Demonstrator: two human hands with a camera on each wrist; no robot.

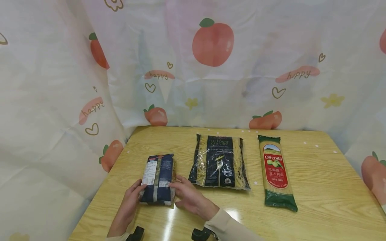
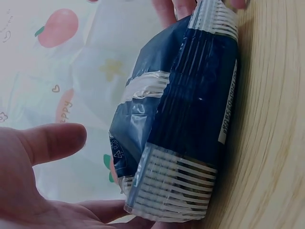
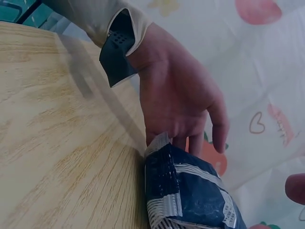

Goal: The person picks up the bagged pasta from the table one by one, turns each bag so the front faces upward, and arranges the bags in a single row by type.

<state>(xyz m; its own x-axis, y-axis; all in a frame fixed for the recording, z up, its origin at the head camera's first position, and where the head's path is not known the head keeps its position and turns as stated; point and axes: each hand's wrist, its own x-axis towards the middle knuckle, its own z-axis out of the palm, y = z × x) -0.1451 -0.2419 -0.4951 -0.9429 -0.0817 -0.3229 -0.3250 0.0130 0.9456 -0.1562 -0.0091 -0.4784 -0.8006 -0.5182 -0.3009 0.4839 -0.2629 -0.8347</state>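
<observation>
A dark blue pasta bag (image 1: 164, 172) with a white label lies on the table, front left. My left hand (image 1: 132, 198) is at its left side, fingers against the edge. In the left wrist view the left thumb (image 2: 55, 143) stands straight and apart from the bag (image 2: 200, 95). Along the right side is my right hand (image 1: 193, 197), its fingers extended beside the bag. The right wrist view shows the left hand (image 3: 178, 90) with straight fingers partly hidden behind the bag (image 3: 200, 186). Neither hand curls round it.
To the right lies a larger penne bag (image 1: 219, 160), black and clear. Farther right is a long spaghetti pack (image 1: 275, 174) with green ends and a red label. A printed curtain (image 1: 235, 90) hangs behind and beside the wooden table (image 1: 325, 187).
</observation>
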